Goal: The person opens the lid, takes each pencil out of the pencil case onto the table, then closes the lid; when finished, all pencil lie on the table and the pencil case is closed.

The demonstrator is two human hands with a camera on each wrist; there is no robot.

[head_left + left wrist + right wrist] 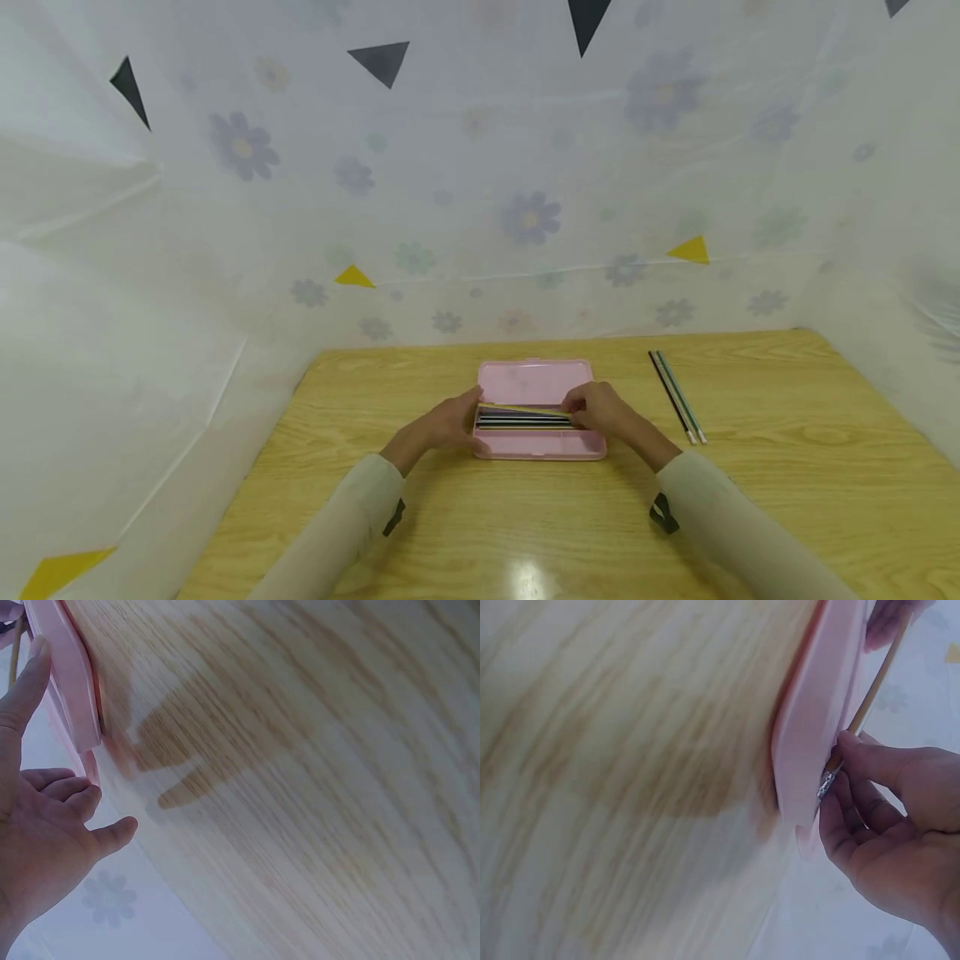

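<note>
Yellow pencil [522, 409] lies slanted over dark pencils in open pink case [536, 383], mid-table [480, 517]. Right hand [600, 410] pinches its metal end between thumb and fingertips. Left hand [448, 423]: fingers loosely extended, forefinger touching case's left end.

Nothing here can be read: no words, labels, brand marks or numbers show in any view. The pink pencil case [538, 408] near the middle of the table [450, 533] is plain on lid and rim, the pencils [677, 395] toward the far right corner are too small to show any print, and the sheeting [480, 183] behind carries only flowers and triangles.
</note>
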